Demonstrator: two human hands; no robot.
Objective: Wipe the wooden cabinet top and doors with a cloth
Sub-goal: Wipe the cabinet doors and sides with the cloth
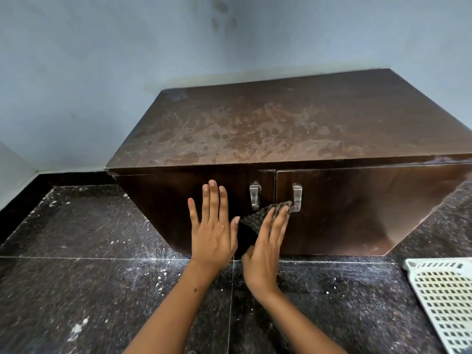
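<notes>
left hand (213,231) flat on left door (178,200), fingers straight, frame centre; right hand (265,254), fingers straight, presses cloth (258,215) below handles (255,198).

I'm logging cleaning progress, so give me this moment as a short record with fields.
left hand: flat, fingers straight, on the left door
right hand: presses the dark cloth flat on the doors, near the centre seam
handles: two metal, cloth corner reaches the right one
cabinet top: blotchy, streaked
floor: dark, white specks
basket: white, at right
</notes>
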